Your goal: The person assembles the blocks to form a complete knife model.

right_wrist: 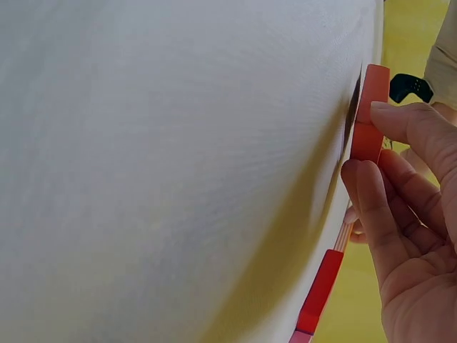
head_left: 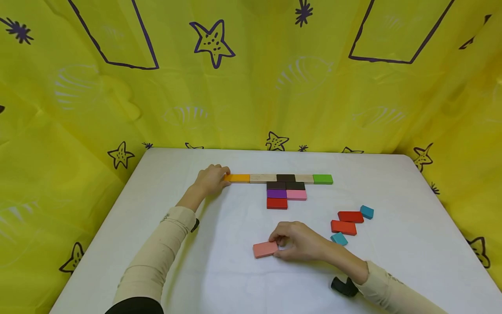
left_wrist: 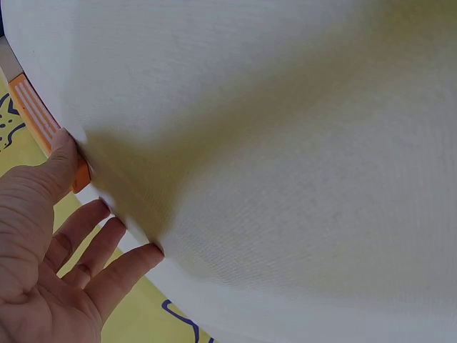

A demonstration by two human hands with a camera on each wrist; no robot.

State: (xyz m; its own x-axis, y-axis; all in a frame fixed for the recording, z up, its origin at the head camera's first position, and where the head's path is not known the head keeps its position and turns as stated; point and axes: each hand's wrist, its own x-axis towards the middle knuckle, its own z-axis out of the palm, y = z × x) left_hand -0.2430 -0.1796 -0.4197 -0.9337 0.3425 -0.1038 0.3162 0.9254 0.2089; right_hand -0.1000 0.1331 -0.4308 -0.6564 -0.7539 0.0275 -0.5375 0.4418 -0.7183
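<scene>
Dark band [head_left: 135,306] is noted nearest the head camera, over the beige left sleeve [head_left: 147,257]; at lower right a beige right sleeve [head_left: 396,288] is seen, with a black wrist piece [head_left: 344,287] by its cuff. Beyond these, a salmon block [head_left: 263,250] is held on or just above the white table [head_left: 227,283] — contact cannot be told. Its right end is pinched between thumb and curled fingers of the right hand [head_left: 300,242], so the block is placed to the left of them. Its long axis is set roughly left to right, right end slightly farther off.

To that hand's right, two red blocks [head_left: 343,226] and two blue blocks [head_left: 339,239] are scattered. Governing relation, as judged: a red end block [head_left: 276,203] is sited beyond the salmon block and slightly to its right, the two long axes being nearly parallel; the right hand is much nearer than the left.

Farther, a purple block [head_left: 276,193] and a pink block [head_left: 296,195] are set side by side, then two dark blocks [head_left: 276,186]. Farthest, a straight row is formed — orange block [head_left: 239,178], pale, dark, pale, green block [head_left: 323,179]. The orange block's left end is gripped by thumb and forefinger of the left hand [head_left: 211,179]; its other fingers are spread, holding nothing. Behind, a yellow curtain [head_left: 243,96] is hung.
</scene>
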